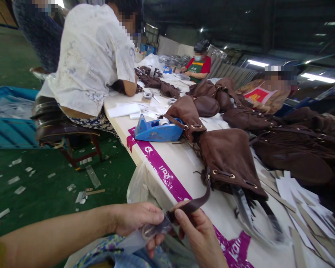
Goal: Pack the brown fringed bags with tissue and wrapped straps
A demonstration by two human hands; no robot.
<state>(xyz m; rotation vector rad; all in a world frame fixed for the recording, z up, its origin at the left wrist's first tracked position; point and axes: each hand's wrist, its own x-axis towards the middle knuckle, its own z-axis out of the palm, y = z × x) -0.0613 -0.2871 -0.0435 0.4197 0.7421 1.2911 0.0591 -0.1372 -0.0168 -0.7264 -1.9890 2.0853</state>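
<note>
At the bottom of the head view my left hand (135,219) pinches a clear plastic wrap (153,230) around the end of a brown strap (197,203). My right hand (201,234) grips the same strap end from the right, thumb on top. The strap curves up to a brown suede bag (229,158) lying on the white table (184,163) just beyond my hands. Both hands are closed on the strap end at the table's near edge.
A blue tape dispenser (156,130) sits beyond the bag. More brown bags (296,145) pile up on the right, with paper strips (304,208) beside them. A person in a white shirt (92,56) sits at the left on a stool; two other people work at the far end. A blue crate (8,119) stands on the green floor.
</note>
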